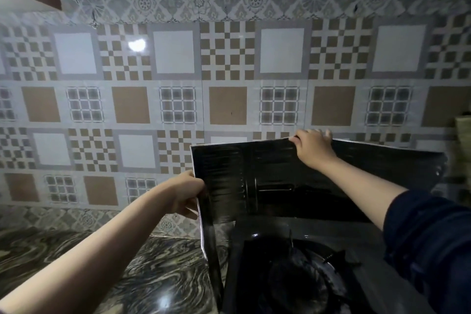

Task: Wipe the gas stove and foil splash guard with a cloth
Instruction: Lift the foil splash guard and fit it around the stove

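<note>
Head view, and both hands are on the foil splash guard (267, 181), standing lower right of centre behind the gas stove (293, 275) at bottom right. Left hand (184, 195) pinches its left edge, fingers closed round it; right hand (312, 146) hooks over the top rim, fingers curled behind. No cloth in sight! Best, I'd say, to keep the thin panel braced at both points so it doesn't buckle or tip onto the burner.
</note>
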